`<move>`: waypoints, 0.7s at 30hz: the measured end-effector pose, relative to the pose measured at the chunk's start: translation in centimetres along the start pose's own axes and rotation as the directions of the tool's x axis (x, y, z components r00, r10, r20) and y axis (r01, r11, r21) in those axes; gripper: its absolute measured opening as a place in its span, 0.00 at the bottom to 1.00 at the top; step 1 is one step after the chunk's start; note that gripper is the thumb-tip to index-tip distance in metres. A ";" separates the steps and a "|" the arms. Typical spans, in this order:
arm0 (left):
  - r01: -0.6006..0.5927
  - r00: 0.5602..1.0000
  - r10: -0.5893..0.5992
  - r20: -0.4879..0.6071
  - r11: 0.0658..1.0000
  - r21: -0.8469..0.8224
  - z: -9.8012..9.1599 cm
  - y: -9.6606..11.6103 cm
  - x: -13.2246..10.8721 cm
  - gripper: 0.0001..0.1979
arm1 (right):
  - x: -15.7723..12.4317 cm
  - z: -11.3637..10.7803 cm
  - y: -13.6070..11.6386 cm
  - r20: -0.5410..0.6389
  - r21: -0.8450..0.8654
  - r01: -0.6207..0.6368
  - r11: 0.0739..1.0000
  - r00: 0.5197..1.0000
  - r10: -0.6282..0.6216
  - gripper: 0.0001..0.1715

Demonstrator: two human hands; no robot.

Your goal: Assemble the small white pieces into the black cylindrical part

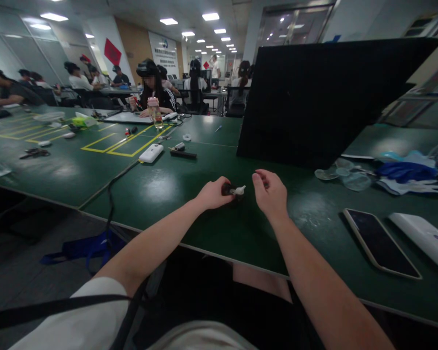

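My left hand [214, 193] is closed around a small dark object with a white, spout-like tip [240, 190], low over the green table. The tip points toward the right, and my fingers hide part of the dark body, so its exact kind does not show. Just to the right, apart from that object, my right hand [272, 195] is half curled. A gap shows between its thumb and fingers, and nothing visible lies in it.
A large black panel [306, 102] stands behind my right hand. At the right lie a phone [381, 241], a white device [423, 238] and blue gloves [407, 171]. A white power bank [152, 153] and a black bar [183, 154] lie ahead left. A person [155, 90] sits across the table.
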State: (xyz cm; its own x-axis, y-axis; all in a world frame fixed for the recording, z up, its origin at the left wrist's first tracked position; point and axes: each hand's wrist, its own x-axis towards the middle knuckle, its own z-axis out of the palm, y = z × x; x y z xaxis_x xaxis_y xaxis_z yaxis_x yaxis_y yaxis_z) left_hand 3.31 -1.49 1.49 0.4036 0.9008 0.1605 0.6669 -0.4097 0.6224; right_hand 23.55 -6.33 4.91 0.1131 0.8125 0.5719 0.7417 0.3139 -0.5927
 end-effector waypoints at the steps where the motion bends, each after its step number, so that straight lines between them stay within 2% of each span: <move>1: -0.003 1.000 0.003 0.001 1.000 0.003 0.0 0.0 0.0 0.25 | 0.0 -0.1 -0.1 -0.022 -0.002 0.021 1.000 1.000 -0.021 0.28; 3: -0.009 1.000 0.009 -0.003 1.000 0.013 0.0 0.0 0.0 0.25 | -0.2 0.0 -0.1 0.013 -0.039 0.067 0.997 0.998 -0.066 0.25; 6: -0.022 1.000 0.023 -0.009 1.000 0.019 0.1 -0.1 0.0 0.24 | -0.4 0.6 0.2 0.173 -0.105 0.097 0.990 0.982 -0.078 0.20; 8: -0.023 1.000 0.023 -0.005 1.000 0.019 0.1 -0.1 0.0 0.24 | -0.5 0.9 0.4 0.218 -0.124 0.105 0.987 0.973 -0.076 0.19; 12: -0.015 1.000 0.015 0.000 1.000 0.015 0.0 -0.2 0.0 0.25 | -0.5 0.8 0.4 0.157 -0.122 0.109 0.987 0.984 -0.089 0.18; 17: -0.036 0.999 0.036 -0.002 0.999 0.008 0.1 -0.3 0.0 0.24 | -0.4 0.9 0.5 0.179 -0.128 0.052 0.990 0.983 -0.028 0.17; 21: -0.040 0.999 0.040 -0.026 0.999 0.006 0.3 -0.5 0.2 0.24 | -0.3 0.9 0.3 0.112 -0.112 0.048 0.993 0.993 -0.035 0.18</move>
State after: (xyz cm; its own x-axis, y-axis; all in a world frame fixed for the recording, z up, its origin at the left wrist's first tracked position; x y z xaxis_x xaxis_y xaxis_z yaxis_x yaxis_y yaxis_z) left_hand 3.26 -1.11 1.00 0.4135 0.8870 0.2055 0.6537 -0.4463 0.6111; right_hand 23.13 -6.07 4.05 0.0119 0.8509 0.5253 0.8154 0.2957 -0.4976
